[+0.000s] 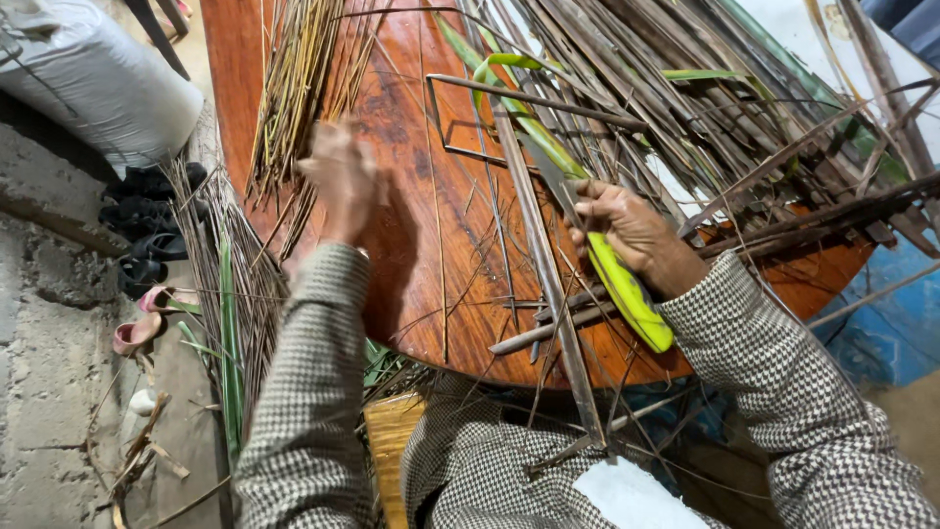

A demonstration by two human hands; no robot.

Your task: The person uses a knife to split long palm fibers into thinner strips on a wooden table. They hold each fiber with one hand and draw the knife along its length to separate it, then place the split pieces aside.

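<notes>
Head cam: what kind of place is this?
Probably a home craft workspace for stripping palm fronds: a red wooden table piled with dried leaf strips, a bare concrete floor, and sandals lying beside it.

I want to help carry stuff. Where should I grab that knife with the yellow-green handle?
Probably by the yellow-green handle, coming from the table's near edge. The handle end sticks out toward the person, while the grey blade points away into the strips. The right hand grips it there already.

Head view — steeply down, close.
</notes>
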